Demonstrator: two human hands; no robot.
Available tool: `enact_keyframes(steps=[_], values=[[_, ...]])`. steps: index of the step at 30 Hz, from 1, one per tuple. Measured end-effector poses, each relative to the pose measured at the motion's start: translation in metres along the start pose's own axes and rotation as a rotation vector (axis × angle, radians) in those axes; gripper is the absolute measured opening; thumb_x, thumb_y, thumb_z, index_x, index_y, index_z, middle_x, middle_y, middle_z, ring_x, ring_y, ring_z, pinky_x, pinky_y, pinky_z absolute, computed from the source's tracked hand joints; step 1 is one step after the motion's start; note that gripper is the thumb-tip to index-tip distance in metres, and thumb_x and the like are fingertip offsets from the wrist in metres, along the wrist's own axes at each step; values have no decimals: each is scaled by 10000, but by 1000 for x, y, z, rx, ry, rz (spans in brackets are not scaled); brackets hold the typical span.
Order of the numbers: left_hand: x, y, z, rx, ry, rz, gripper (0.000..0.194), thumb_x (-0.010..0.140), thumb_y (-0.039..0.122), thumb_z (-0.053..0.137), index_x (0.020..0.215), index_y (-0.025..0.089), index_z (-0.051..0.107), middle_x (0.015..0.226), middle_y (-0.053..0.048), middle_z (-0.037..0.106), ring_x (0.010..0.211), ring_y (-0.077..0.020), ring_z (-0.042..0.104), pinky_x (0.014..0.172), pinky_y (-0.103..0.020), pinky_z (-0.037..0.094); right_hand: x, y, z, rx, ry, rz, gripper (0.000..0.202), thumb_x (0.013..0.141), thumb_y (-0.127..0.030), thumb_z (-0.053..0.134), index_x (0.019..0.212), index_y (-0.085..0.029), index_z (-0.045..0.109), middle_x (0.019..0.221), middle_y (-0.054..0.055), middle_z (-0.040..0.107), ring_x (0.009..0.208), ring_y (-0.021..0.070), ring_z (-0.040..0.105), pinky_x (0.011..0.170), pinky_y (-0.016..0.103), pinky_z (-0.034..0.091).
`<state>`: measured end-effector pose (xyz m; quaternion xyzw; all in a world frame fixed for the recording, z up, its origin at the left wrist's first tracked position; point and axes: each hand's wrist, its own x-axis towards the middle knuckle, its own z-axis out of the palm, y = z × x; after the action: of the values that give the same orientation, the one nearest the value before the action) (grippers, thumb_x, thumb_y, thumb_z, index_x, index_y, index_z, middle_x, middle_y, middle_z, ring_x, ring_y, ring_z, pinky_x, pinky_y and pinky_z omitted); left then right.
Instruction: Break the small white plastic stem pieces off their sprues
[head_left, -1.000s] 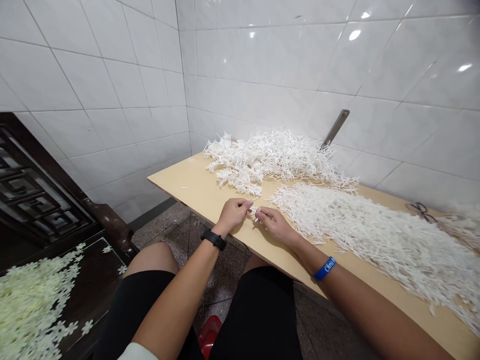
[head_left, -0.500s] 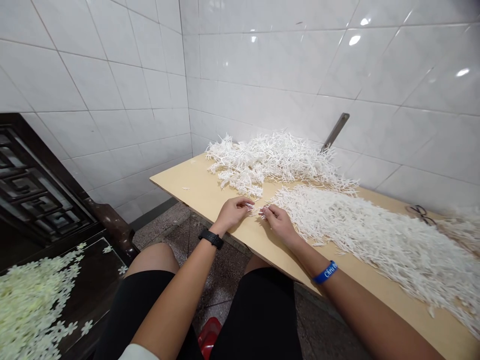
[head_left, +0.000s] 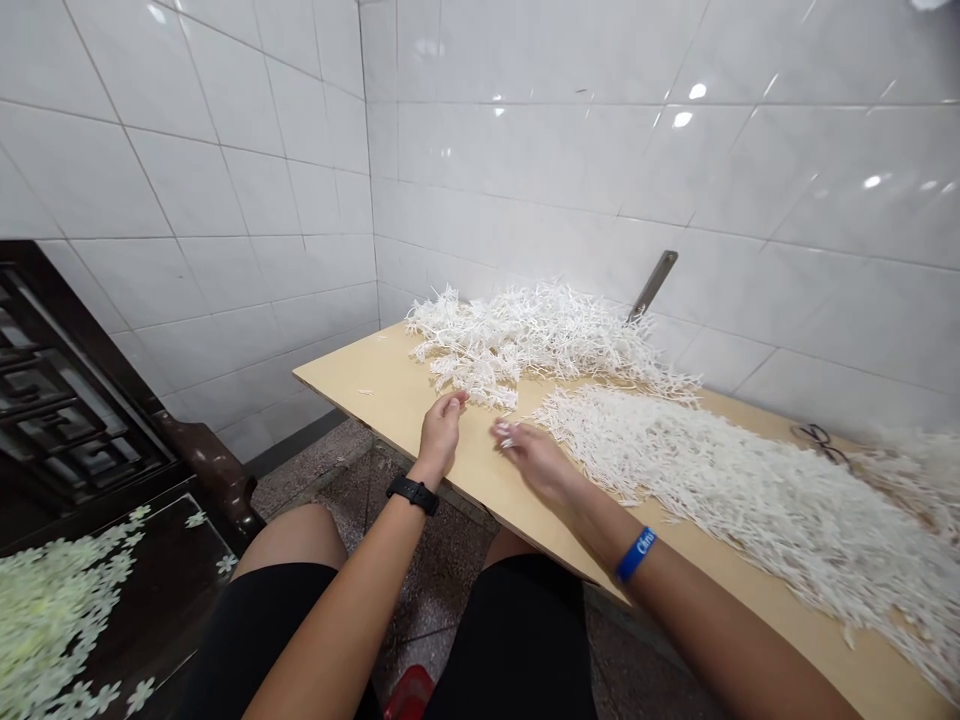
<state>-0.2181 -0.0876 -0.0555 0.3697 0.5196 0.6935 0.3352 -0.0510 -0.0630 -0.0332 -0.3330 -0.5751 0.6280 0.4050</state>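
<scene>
White branched pile (head_left: 555, 330) lies at the back of the pale wood desk (head_left: 352, 370), centre of frame, close to the tiled wall (head_left: 525, 200). Second heap, white slender pieces (head_left: 705, 480), spreads from centre to lower right, just in front of it. Right hand (head_left: 534, 458), slightly blurred, is over the desk beside the near end of the slender pieces; fingers narrow, closed on small white bits (head_left: 505, 434). Left hand (head_left: 441, 432) is just left of centre, near the front edge of the branched pile, apart from the right hand. Left fingers are close together; can't tell if they meet or pinch anything. Black watch (head_left: 413, 493) on left wrist, blue wristband (head_left: 637, 554) on right forearm. Metal strip (head_left: 653, 285) leans up behind the branched pile, right of centre. Dark looped item (head_left: 823, 440) at the desk's back, right side, too small to name. Dark wooden chair (head_left: 217, 470) at left, pale flower shapes (head_left: 52, 610) heaped on its seat, lower left. Red object (head_left: 410, 692) at bottom of frame, partly hidden.
</scene>
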Motion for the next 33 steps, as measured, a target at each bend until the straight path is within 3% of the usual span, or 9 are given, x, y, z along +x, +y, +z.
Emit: enact_keyframes(steps=[2,5,9,13,16,21,26,29,33], values=[[-2,2,0,4,-22,3,323,915,305,427,1130,137,601,1274,-155,600,1196,-201,557,1019,-355,424,10,3,-18,2,196,-63,315,756,-511,673,708,-208,601,900,117,660,878,234,620,733,387,549],[-9,12,1,22,-144,0,303,869,344,537,1045,130,660,1143,-152,669,1081,-221,614,946,-363,471,14,2,-35,-21,295,-126,367,798,-581,574,765,-216,595,876,96,638,808,210,596,676,355,529],[-17,25,1,131,-400,37,340,853,438,572,968,146,704,975,-121,713,935,-212,650,856,-341,494,3,-1,-23,-100,211,-145,368,784,-546,627,839,-185,673,740,55,599,642,169,525,570,304,461],[-22,30,5,246,-578,120,311,812,435,629,934,161,710,958,-88,716,905,-206,640,830,-313,482,-7,-3,-7,-146,56,-124,396,812,-562,595,864,-183,701,700,29,565,641,156,500,596,295,429],[-22,31,4,210,-582,120,284,801,394,644,923,149,720,982,-93,719,931,-216,636,842,-315,474,-10,-6,-4,-131,4,-95,385,780,-557,632,789,-177,694,778,43,593,664,146,494,602,288,413],[-20,35,-3,173,-458,78,263,815,400,608,881,157,684,896,-70,682,884,-196,611,804,-298,466,-10,-9,-6,-133,26,-94,322,711,-478,723,837,-182,713,722,16,580,653,139,472,621,287,409],[-22,36,-2,239,-565,112,239,837,389,556,824,164,636,794,-32,615,766,-161,557,724,-278,437,-10,-10,-7,-82,-24,-78,327,786,-505,650,773,-179,664,710,16,563,682,143,498,638,283,417],[-23,35,-1,266,-620,115,259,848,403,546,783,163,618,727,-10,575,688,-140,519,656,-259,412,-12,-14,-7,-138,-110,-50,354,772,-513,671,694,-174,603,622,-16,490,580,114,431,547,261,359],[-21,34,-2,234,-592,119,299,869,446,530,840,166,632,762,-14,595,721,-147,546,687,-261,435,-14,-17,-5,-112,-208,-12,374,723,-500,727,683,-190,522,558,-60,414,474,77,328,461,242,250]])
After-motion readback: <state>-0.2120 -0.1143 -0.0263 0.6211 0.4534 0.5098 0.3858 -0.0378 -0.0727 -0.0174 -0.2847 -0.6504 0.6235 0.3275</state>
